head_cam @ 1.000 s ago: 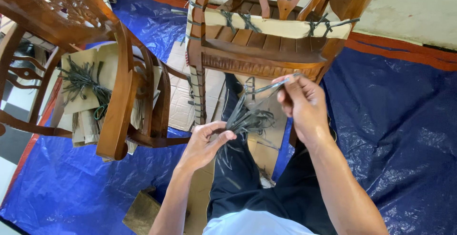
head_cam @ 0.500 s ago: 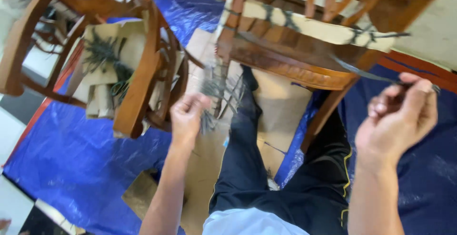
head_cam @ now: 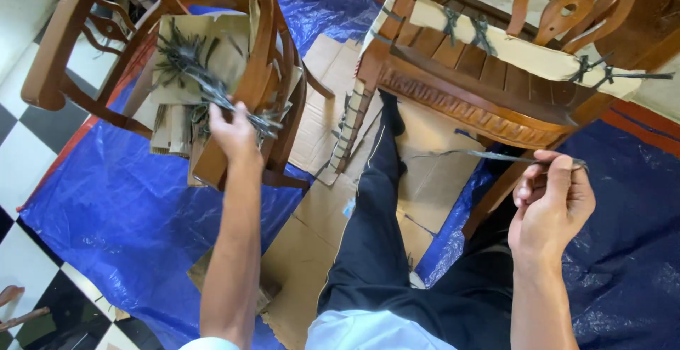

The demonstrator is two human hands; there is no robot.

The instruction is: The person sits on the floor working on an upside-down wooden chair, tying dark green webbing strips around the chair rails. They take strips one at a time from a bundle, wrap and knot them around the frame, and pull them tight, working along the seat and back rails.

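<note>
Hands at work over blue tarp (head_cam: 106, 229) and flat cardboard (head_cam: 319, 251) on the floor.

Left hand (head_cam: 234, 134) reaching out to the side, closed around a bundle of dark strips (head_cam: 212, 91). Strips fanning out from the fist, lying over cardboard pieces (head_cam: 205, 45) on the seat of a dark wooden chair (head_cam: 64, 45). Hand just in front of that chair's front rail, fingers curled tight on the strips.

Right hand (head_cam: 552, 201) held up near the body, pinching one long dark strip (head_cam: 489, 156) between thumb and fingers. Strip running out flat to the left from the pinch, thin and a bit bent, free end hanging in the air.

Second wooden chair (head_cam: 482, 102) right ahead, carved along the front edge. Pale padding (head_cam: 517, 49) laid along its frame, tied down with dark knotted strips (head_cam: 591, 70). Single strip just under that carved edge, not touching it.

Legs in black trousers (head_cam: 375, 236) stretched out between the two hands, one foot under the second chair. Black and white floor tiles (head_cam: 28, 144) at the left, past the tarp.
</note>
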